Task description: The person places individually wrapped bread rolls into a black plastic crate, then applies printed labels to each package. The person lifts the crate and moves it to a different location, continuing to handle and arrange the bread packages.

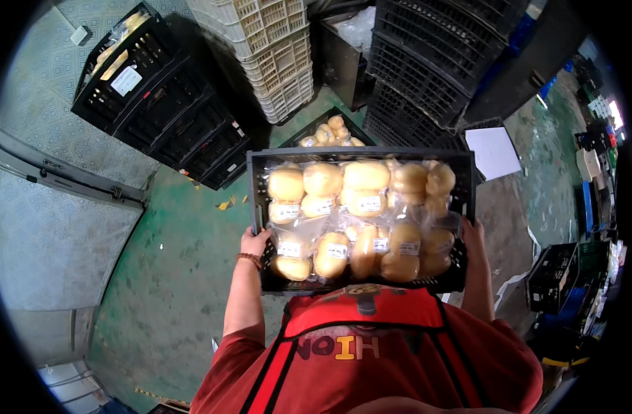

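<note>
A black plastic crate (362,152) is held up in front of my body. Inside lie several clear plastic bags of potatoes (366,176), many with white labels that bear writing. My left hand (254,243) grips the crate's left side wall, a beaded bracelet on its wrist. On the opposite side wall, my right hand (472,235) holds on, its fingers partly hidden by the crate. Just beyond the far rim, lower down, a second dark crate (354,127) shows with more potatoes (326,133) in it.
Stacked black crates (165,103) stand at the left, the top one holding bagged goods. Farther back rise stacks of white crates (279,62) and black crates (424,72). A white sheet (493,152) lies at the right, with a dark crate (553,277) lower down. Green floor (165,290) shows at left.
</note>
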A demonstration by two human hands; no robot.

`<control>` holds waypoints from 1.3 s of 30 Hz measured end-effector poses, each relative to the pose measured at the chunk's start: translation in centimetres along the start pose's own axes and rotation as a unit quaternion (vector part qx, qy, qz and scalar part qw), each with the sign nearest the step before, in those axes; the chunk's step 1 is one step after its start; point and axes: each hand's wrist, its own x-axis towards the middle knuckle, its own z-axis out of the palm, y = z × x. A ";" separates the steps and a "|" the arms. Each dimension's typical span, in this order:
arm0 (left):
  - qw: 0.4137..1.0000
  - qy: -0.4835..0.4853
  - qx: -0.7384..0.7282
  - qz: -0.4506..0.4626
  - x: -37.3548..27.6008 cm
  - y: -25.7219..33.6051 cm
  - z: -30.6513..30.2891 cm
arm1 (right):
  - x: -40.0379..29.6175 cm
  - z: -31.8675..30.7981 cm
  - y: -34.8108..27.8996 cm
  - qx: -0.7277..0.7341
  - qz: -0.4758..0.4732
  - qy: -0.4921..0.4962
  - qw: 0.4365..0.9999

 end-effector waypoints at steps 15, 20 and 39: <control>0.952 0.252 -0.131 -0.111 10.0 0.2 -1.9 | 28.9 35.2 -22.8 -0.120 -0.142 -0.250 0.950; 0.897 0.336 -0.220 -0.186 10.4 -8.0 -1.6 | 28.7 44.6 -22.7 -0.123 -0.156 -0.297 0.934; 0.862 0.297 -0.173 -0.373 18.5 -13.0 -2.6 | 31.5 57.4 -19.6 -0.154 -0.114 -0.331 0.924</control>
